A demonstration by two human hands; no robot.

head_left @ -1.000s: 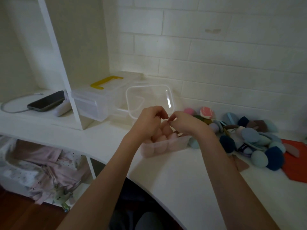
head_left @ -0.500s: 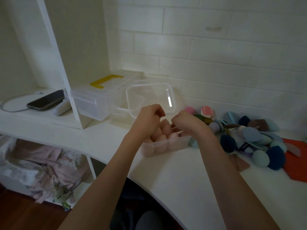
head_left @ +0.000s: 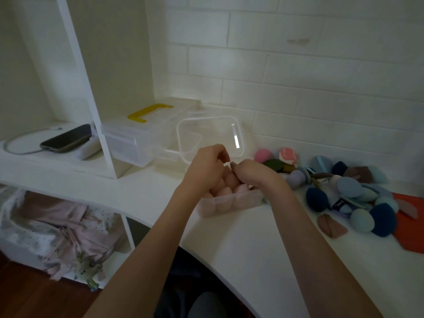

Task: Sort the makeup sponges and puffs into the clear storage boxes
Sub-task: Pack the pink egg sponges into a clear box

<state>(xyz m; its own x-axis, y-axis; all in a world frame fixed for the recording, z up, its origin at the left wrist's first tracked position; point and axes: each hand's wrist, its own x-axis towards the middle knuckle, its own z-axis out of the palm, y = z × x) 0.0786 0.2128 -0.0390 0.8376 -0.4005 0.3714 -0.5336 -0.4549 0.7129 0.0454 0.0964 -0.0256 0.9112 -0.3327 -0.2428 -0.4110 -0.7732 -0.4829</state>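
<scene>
A small clear box (head_left: 229,201) on the white desk is packed with pink egg-shaped sponges (head_left: 231,180). Both my hands hover right over it, knuckles up and fingers curled. My left hand (head_left: 206,166) has thumb and forefinger tips together, and I see nothing between them. My right hand (head_left: 254,172) curls down onto the sponges; whether it grips one is hidden. A clear lid (head_left: 206,134) stands tilted just behind the hands. To the right lies a loose pile of blue, teal and brown puffs (head_left: 348,189), with a pink sponge (head_left: 262,155) near the wall.
A larger clear box with a yellow handle (head_left: 142,134) sits at the back left against a white shelf upright. A phone (head_left: 66,138) on a cable lies on the left shelf. An orange mat (head_left: 410,228) lies far right. A fabric-filled bin (head_left: 57,226) sits below.
Both hands have dropped slightly toward the sponges and their fingertips have stayed close together. The box, lid and puff pile have not moved.
</scene>
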